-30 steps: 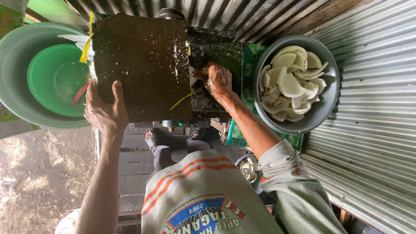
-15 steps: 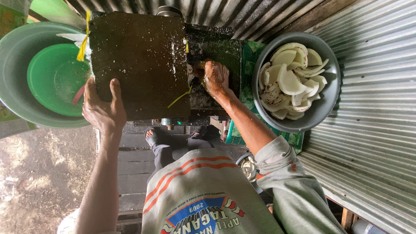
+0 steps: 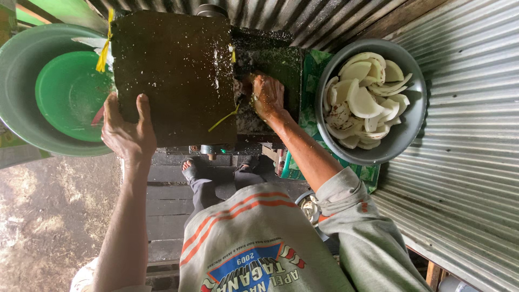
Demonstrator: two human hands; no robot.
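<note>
The left hand [image 3: 127, 132] grips the dark rectangular grater cover [image 3: 173, 75]; the right hand [image 3: 266, 94] presses something unseen, fingers curled, beside the grey metal bowl [image 3: 408, 130] of white coconut pieces [image 3: 365, 103].

green printed pkg [image 3: 6, 21], top-left corner.

Left hand [image 3: 127, 130] raised forward, palm down, fingers spread and curled over edge, thumb apart. Left arm bare, nearly straight. Right hand [image 3: 266, 96] further forward, fingers bent, pressing down. Right forearm bare, angled in; grey sleeve pushed up at elbow.
</note>
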